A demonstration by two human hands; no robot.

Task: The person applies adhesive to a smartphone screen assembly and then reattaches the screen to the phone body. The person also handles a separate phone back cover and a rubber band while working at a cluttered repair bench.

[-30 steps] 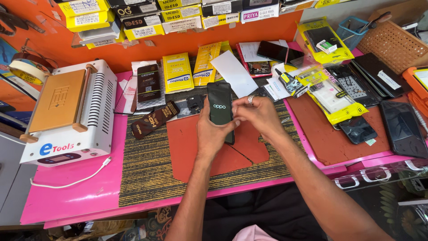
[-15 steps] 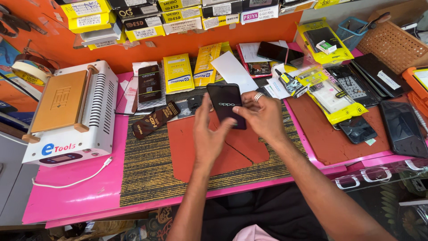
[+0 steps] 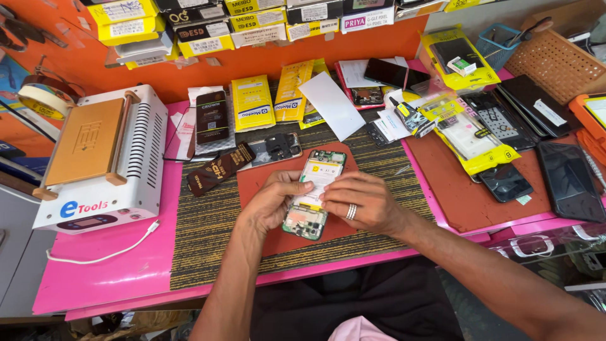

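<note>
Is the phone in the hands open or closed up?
Open: the phone shows bare circuit boards and a battery, with no back cover.

Orange wall (image 3: 265, 60), pink worktop (image 3: 113, 271), striped mat (image 3: 208, 227), daylight
</note>
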